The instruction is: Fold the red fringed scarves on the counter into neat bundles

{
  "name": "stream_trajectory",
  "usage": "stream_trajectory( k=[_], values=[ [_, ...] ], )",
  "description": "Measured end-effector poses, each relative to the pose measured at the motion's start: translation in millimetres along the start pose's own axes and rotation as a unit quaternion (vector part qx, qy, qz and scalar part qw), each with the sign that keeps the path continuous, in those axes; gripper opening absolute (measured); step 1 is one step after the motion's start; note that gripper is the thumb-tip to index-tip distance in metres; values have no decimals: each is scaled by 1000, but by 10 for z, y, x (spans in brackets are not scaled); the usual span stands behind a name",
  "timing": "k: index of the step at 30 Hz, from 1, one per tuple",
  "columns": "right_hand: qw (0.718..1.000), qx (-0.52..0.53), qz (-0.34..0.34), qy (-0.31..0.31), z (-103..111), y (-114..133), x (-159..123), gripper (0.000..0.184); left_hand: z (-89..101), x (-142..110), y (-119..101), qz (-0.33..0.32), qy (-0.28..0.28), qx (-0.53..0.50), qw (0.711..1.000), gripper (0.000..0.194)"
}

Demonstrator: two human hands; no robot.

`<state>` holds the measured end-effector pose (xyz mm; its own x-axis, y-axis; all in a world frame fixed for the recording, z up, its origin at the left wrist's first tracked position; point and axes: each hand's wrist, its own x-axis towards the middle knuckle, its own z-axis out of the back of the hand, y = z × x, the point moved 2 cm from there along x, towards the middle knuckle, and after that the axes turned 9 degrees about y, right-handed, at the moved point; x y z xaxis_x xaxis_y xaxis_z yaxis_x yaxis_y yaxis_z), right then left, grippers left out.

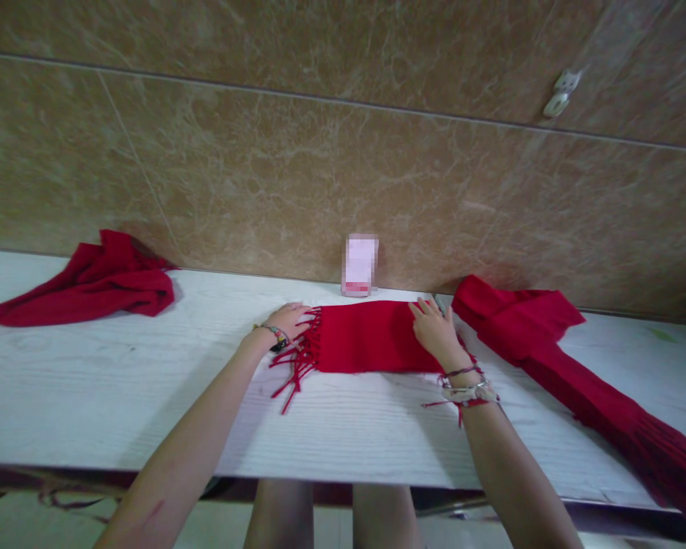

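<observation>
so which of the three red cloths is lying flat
The middle cloth, under the right hand; the left cloth is bunched up, the right cloth bent and trailing.

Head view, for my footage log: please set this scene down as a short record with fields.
Middle cloth: red, laid out flat, fringe at its left end
Left hand: fingers at the fringe; grip unclear
Right hand: resting on the cloth's right part
Left cloth: red, bunched up near the wall
Right cloth: red, long, running toward the near edge
Surface: white wood-grain tabletop
Pixelated object: pale, behind the middle cloth
</observation>
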<state>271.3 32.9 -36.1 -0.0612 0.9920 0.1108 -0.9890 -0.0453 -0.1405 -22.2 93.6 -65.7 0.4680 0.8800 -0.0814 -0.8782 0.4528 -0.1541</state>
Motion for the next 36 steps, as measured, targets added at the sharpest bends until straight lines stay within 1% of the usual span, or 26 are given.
stream_trajectory(
  k=[2, 4, 6, 7, 9, 11, 14, 16, 19, 20, 21, 22, 23, 25, 26, 27, 29, 32, 34, 35, 36],
  values=[
    [998, 43, 43, -23, 23, 179, 12, 42, 20, -6, -62, -81, -27, -19, 996, 32],
    [992, 74, 99, -12, 11, 358, 14, 45, 39, -34, -131, -141, -27, -30, 989, 28],
    [986, 78, 145, 18, -27, 474, 4, 45, 55, -70, -194, -175, -7, -19, 984, 23],
    [984, 76, 160, 32, -49, 500, -3, 44, 64, -86, -217, -176, 4, -3, 984, 20],
    [981, 72, 174, 51, -86, 504, -13, 42, 87, -109, -240, -152, 19, 41, 987, 15],
    [980, 72, 177, 55, -104, 478, -13, 42, 117, -124, -238, -127, 29, 85, 988, 14],
    [980, 73, 178, 54, -104, 456, -3, 42, 171, -144, -188, -100, 37, 124, 987, 17],
    [980, 75, 176, 55, -96, 457, -1, 42, 219, -162, -116, -43, 27, 146, 988, 20],
    [980, 83, 172, 58, -83, 465, -6, 42, 298, -193, -24, 55, -5, 167, 984, 25],
    [980, 85, 171, 57, -80, 466, -10, 42, 318, -198, -24, 67, -19, 165, 984, 26],
    [980, 87, 170, 57, -77, 466, -13, 42, 328, -199, -47, 56, -33, 156, 986, 28],
    [980, 88, 169, 56, -74, 465, -15, 42, 327, -193, -91, 26, -41, 139, 989, 30],
    [980, 89, 168, 56, -73, 464, -17, 42, 314, -184, -151, -21, -39, 117, 992, 31],
    [980, 90, 167, 56, -72, 462, -18, 42, 261, -164, -277, -122, -5, 77, 990, 30],
    [980, 90, 168, 57, -73, 462, -18, 42, 230, -157, -318, -151, 19, 69, 986, 29],
    [980, 90, 169, 58, -73, 461, -17, 42, 205, -153, -328, -156, 40, 76, 984, 27],
    [979, 91, 171, 59, -76, 460, -15, 42, 187, -165, -255, -118, 57, 115, 985, 24],
    [980, 91, 169, 58, -80, 459, -13, 41, 242, -234, 16, -33, 58, 163, 984, 23],
    [980, 90, 169, 56, -83, 459, -10, 42, 302, -286, 183, 12, 50, 156, 986, 22],
    [980, 90, 169, 56, -85, 460, -9, 42, 329, -302, 224, 19, 39, 143, 989, 21],
    [980, 91, 169, 56, -86, 460, -9, 42, 347, -307, 228, 12, 24, 127, 992, 22]
  ],
)
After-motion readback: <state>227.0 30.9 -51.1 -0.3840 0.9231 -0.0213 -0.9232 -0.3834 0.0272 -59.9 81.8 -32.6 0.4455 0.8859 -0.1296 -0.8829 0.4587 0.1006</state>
